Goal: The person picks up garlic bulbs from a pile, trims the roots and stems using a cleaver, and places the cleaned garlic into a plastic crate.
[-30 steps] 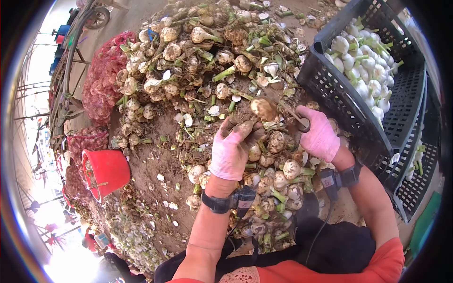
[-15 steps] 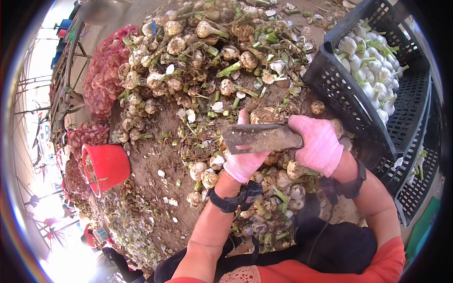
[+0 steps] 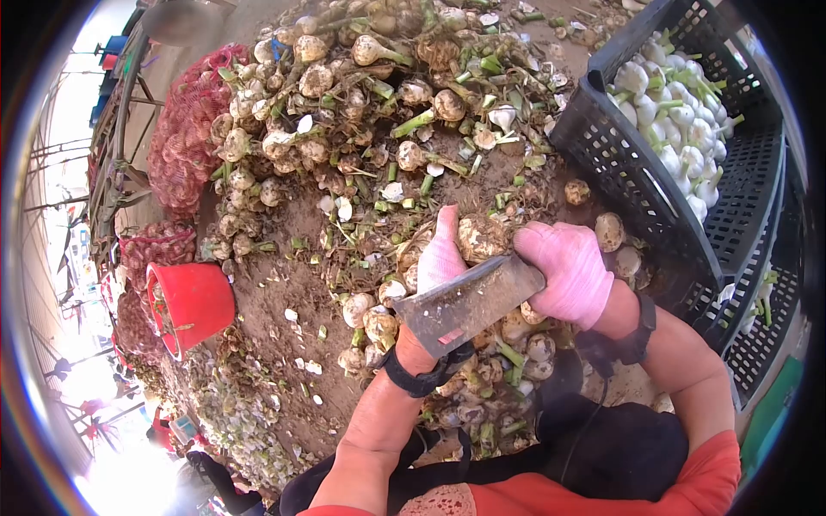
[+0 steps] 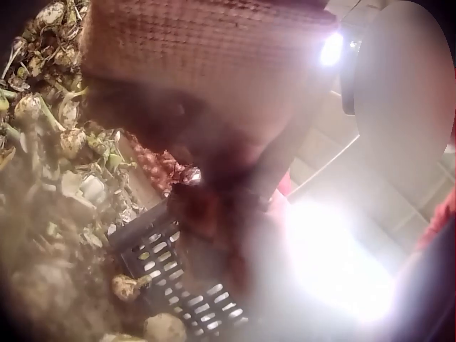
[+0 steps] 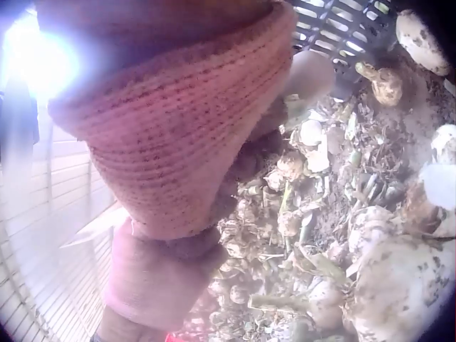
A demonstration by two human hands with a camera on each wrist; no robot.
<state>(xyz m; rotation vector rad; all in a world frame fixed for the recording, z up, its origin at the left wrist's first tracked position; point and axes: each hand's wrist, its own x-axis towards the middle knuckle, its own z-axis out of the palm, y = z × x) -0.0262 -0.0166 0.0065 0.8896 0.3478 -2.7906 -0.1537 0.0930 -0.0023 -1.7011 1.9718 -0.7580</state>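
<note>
In the head view my left hand, in a pink glove, holds a dirt-covered garlic bulb with the thumb up along its left side. My right hand, also gloved in pink, grips a broad knife at the bulb's right. Its wide blade slants down to the left, over the left palm and wrist, hiding most of the left fingers. In the right wrist view the right glove fills the middle, with the left hand below. The left wrist view shows mainly a dark, blurred glove.
Unpeeled garlic heaps lie ahead and below the hands. A black crate of white garlic stands at the right. Left are a red bucket and red mesh sacks. Trimmings litter the ground.
The knife has swung from beside the bulb to across my left hand, its tip now tilted lower. The bulb has come nearer to my body, and the left hand has turned thumb up.
</note>
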